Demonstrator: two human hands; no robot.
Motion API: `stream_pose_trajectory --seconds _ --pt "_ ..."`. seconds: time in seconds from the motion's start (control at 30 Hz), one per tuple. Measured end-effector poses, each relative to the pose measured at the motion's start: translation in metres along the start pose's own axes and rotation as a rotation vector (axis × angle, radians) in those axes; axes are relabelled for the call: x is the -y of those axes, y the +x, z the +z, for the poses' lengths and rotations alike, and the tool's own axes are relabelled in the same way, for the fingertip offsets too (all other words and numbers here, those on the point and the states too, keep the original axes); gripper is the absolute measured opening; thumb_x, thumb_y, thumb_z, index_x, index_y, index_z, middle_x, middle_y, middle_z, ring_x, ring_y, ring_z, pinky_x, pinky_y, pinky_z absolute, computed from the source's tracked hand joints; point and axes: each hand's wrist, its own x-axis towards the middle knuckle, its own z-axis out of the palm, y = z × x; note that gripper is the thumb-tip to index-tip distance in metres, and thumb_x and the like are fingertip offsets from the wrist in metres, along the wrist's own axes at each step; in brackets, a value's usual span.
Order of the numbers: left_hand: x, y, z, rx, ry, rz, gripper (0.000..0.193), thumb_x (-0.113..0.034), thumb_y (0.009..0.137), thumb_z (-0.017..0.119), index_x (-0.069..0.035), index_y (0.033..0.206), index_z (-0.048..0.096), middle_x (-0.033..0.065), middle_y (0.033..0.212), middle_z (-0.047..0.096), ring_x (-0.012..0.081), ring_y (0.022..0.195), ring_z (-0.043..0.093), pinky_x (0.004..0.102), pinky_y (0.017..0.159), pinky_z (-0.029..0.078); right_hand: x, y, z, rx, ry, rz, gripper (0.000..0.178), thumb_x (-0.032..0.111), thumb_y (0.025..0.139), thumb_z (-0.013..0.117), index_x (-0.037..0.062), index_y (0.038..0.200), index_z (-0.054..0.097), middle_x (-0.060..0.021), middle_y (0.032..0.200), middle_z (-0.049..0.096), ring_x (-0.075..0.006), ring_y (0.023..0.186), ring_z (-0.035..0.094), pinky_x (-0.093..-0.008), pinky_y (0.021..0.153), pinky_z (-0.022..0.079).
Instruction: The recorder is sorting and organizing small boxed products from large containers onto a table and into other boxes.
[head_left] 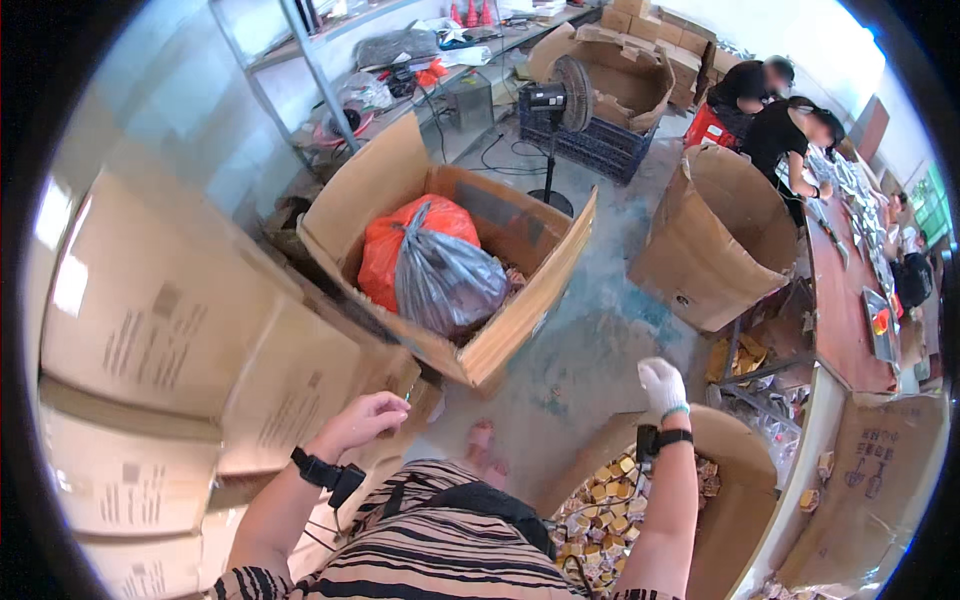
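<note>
My bare left hand [372,415] is in front of me at the left, thumb and fingers pinched together. Something tiny and greenish shows at its fingertips, too small to name. On my right hand [662,388] is a white glove; its fingers are curled in, and I see nothing in them. That hand is above the far rim of a large carton [735,440]. Inside this carton lie many small gold-and-brown blocks [605,520], partly hidden by my right forearm. Both wrists wear black straps.
Stacked cartons [170,310] line the left. Ahead, an open carton [520,330] holds an orange bag [385,250] and a grey bag [445,275]. Beyond are a standing fan [560,95] and another tall carton [715,240]. Two people sit at a long table [850,320] on the right.
</note>
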Motion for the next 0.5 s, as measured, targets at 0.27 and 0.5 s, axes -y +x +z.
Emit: stream_pose_trajectory --seconds 0.27,0.5 --pt "-0.103 0.094 -0.048 -0.036 -0.121 0.147 0.026 -0.015 0.089 0.057 -0.001 0.111 0.056 0.0041 0.103 0.06 0.012 0.095 0.056 0.0256 0.083 0.045 0.064 0.156 -0.032 0.093 0.44 0.35 0.025 0.028 0.086 0.053 0.0067 0.096 0.06 -0.005 0.079 0.06 -0.0137 0.062 0.055 -0.0269 0.056 0.045" --pt "-0.213 0.205 -0.039 -0.087 -0.055 0.322 0.025 -0.015 0.089 0.056 0.0 0.109 0.056 0.0053 0.104 0.06 0.0116 0.097 0.056 0.0269 0.086 0.044 0.053 0.291 -0.075 0.134 0.497 0.505 0.042 0.042 0.091 0.043 0.0061 0.109 0.055 -0.0086 0.084 0.061 -0.0183 0.063 0.058 -0.031 0.056 0.047"
